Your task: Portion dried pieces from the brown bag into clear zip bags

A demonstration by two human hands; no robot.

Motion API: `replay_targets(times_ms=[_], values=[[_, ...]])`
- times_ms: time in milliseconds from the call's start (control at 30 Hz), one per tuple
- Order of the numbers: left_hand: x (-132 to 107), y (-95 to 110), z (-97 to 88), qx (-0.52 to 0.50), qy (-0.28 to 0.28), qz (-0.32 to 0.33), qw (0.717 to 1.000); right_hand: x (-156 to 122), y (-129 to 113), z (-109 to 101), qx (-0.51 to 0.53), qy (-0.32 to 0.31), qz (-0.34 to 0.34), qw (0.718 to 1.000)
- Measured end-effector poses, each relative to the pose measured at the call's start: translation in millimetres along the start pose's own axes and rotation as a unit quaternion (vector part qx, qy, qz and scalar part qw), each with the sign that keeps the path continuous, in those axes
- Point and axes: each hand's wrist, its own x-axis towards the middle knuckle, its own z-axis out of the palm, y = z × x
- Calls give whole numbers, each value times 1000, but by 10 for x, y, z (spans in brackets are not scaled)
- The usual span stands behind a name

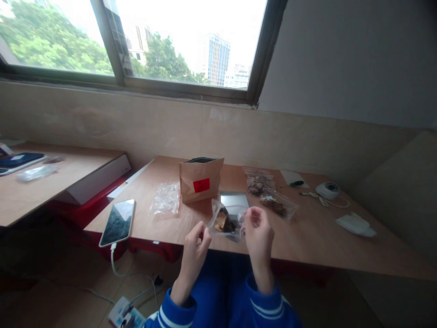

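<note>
Left hand [195, 243]: pinches the left top corner of the small clear bag [226, 222], fingers closed on the film.
Right hand [258, 232]: pinches the bag's right top edge, fingertips closed on it.
Small clear bag: held between both hands just over the near edge of the table [317, 237]; brown dried pieces sit in its lower half.
Steel plate [234, 200]: flat on the table at 12 o'clock from the bag, partly hidden behind it.
Brown paper pouch [201, 180]: upright with a red label, at 11 o'clock from the bag.
Empty clear bags [165, 198]: crumpled, at 10 o'clock.
Filled clear bags [271, 193]: two, lying at 1 o'clock, holding similar dark pieces.
Phone [118, 222]: at 9 o'clock, on a cable.
Technique: judged from the grip, both pinches should stay level along the bag's mouth, the bag kept upright so the pieces remain low and clear of the top strip.
</note>
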Motion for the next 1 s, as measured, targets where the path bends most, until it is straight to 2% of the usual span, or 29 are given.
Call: replay_targets(times_ms=[133,233,333,400,467,533,633,700,767,833,1000], values=[[182,-231,48,-168,22,-7,986,154,-194,-32,81,-55,-34,995],[419,-369,197,-271,-9,-76,959,176,-273,92,124,-83,-44,988],[605,-358,308,-369,-56,-115,921,199,-169,295,138,-89,-28,986],[673,-325,325,-399,-59,-126,906,228,-19,437,135,-94,-4,986],[711,-343,313,-388,-28,-140,910,257,134,555,136,-105,30,985],[743,-436,300,-362,21,-153,919,273,236,628,122,-89,39,988],[818,-636,302,-332,85,-165,925,284,236,648,59,-54,-39,996],[883,-738,311,-304,106,-147,935,306,155,630,36,-111,-103,988],[941,-789,313,-268,114,-113,950,354,55,618,17,-203,-153,967],[974,-809,306,-235,119,-88,961,422,-22,627,-18,-264,-190,946],[957,-865,282,-196,132,-60,970,559,-28,713,-94,-367,-224,898]])
